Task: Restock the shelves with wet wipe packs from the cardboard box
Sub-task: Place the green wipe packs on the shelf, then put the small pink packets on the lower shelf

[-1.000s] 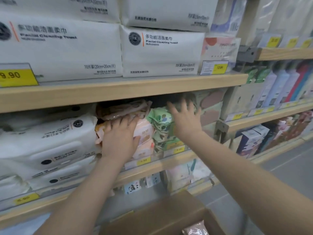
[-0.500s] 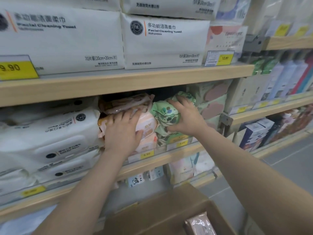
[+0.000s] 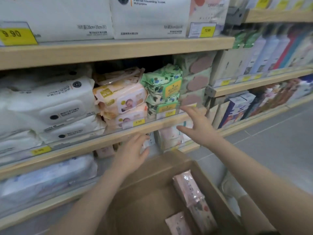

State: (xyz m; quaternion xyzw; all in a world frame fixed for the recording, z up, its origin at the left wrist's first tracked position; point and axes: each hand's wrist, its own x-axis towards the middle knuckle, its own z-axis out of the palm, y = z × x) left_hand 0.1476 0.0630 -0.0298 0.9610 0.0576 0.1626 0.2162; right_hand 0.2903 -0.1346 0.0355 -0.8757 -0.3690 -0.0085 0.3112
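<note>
Head view looks down on both hands, which hang in front of the shelving and hold nothing. The left hand [image 3: 131, 150] has its fingers straight and loosely spread below the wooden edge of the middle shelf [image 3: 108, 138], over the cardboard box [image 3: 149, 197]. The right hand [image 3: 197, 127] is spread wide, fingers fanned, just in front of that same shelf edge and a little higher than the left.

On the middle shelf sits a stack of peach baby-wipe packs [image 3: 122, 99], with green floral wipe packs [image 3: 162, 85] stacked just beside them on the right and large white wipe packs [image 3: 49, 102] on the left (their print is too blurred to read). A yellow price tag [image 3: 138, 122] marked 9.90 hangs on the clear strip below the peach packs.

Inside the box, near its right wall, lie pink wet wipe packs [image 3: 194, 200], one long pack standing on edge and a smaller one nearer the camera.

Grey floor [image 3: 279, 141] runs along the right.
</note>
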